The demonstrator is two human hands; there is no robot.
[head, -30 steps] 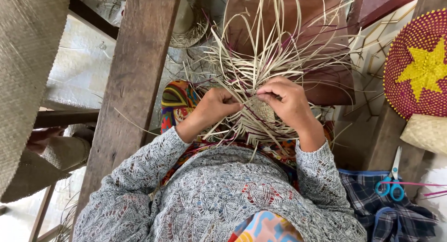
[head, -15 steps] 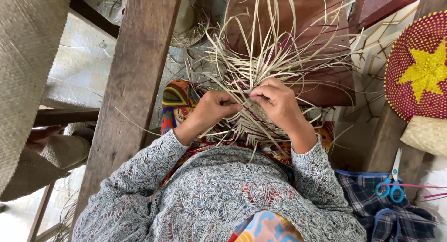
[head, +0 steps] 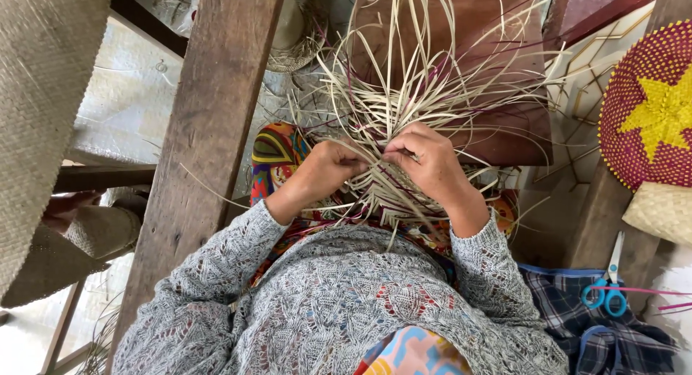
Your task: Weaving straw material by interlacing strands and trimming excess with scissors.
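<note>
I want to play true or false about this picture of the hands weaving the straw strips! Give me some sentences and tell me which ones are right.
1. Both hands, the left hand and the right hand, are on the bundle of pale woven straw strips. True.
2. The blue-handled scissors are held in the right hand. False: they lie off to the right, above the dark plaid cloth, apart from both hands.
3. The round red woven mat has a yellow star on it. True.
4. The person wears a grey knitted sweater. True.
5. The straw strips are all bright green. False: they are pale cream, with a few purple ones.
</note>
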